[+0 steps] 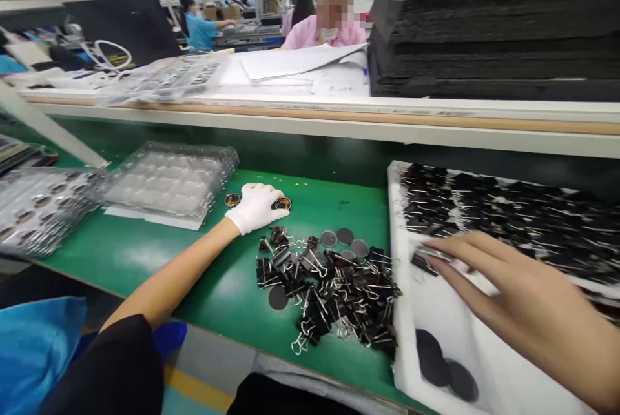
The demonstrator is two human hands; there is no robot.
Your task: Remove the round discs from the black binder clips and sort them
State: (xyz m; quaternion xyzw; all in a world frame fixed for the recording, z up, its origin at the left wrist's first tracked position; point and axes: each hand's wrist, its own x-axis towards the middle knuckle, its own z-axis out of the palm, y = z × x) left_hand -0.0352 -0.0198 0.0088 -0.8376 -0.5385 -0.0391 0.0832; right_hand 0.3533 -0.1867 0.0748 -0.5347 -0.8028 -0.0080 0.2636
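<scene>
My left hand [259, 207], in a white glove, rests on the green table with thumb and forefinger closed around a small round piece [283, 204] with a dark and orange face. A similar round piece [233, 200] lies just left of the glove. My bare right hand [504, 292] pinches a black binder clip [425, 261] over the white foam tray [401, 337]. Black binder clips in several rows [513, 208] fill the tray's far part. Dark discs [433, 358] lie in its near part. Between my hands spreads a heap of binder clips [334, 286].
Several thin discs [345, 236] lie around the heap. Clear plastic trays [169, 179] are stacked at left, beside trays holding round pieces [43, 205]. A shelf edge [310, 119] crosses behind, carrying papers [300, 63] and stacked black foam [484, 34]. A person in pink [327, 31] sits beyond.
</scene>
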